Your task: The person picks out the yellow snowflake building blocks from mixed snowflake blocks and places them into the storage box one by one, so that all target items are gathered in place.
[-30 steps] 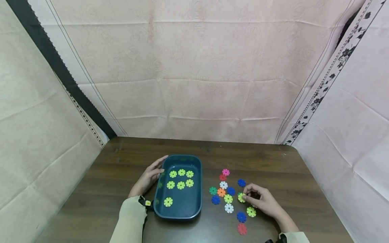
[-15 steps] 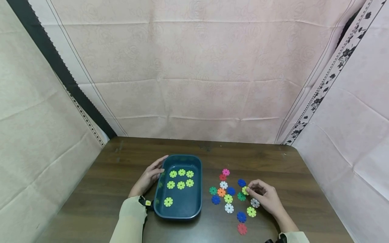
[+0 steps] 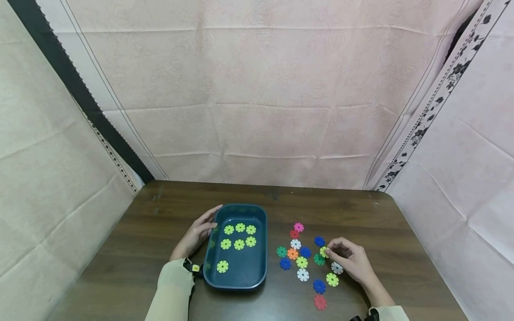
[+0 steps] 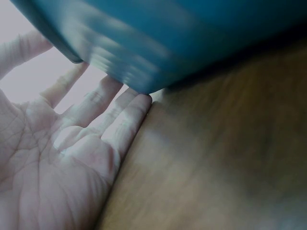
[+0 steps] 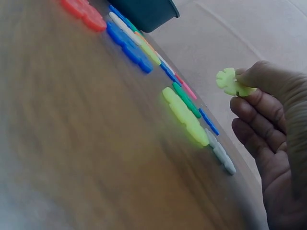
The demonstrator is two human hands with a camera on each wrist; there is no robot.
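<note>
In the head view my right hand (image 3: 350,260) pinches a yellow-green notched flower-shaped disc (image 3: 323,252) between thumb and finger. The right wrist view shows this flower disc (image 5: 227,81) raised above the table. A green flower disc (image 3: 319,259) lies just below it, with a blue one (image 3: 319,241) behind and a white one (image 3: 337,268) near the palm. My left hand (image 3: 197,235) rests against the left side of a dark teal tray (image 3: 261,263). In the left wrist view its mostly straight fingertips (image 4: 139,103) touch the tray's outer wall (image 4: 158,52).
Several yellow-green flower discs (image 3: 239,244) lie inside the tray. Between tray and right hand lie loose discs, among them orange (image 3: 292,254), pink (image 3: 299,227), red (image 3: 320,302) and yellow-green (image 3: 332,279). The wooden table (image 3: 160,285) is bordered by pale cloth (image 3: 257,111).
My right hand has lifted the yellow-green flower disc slightly up and right, uncovering the green disc and the white one. The left hand and tray stay in place.
</note>
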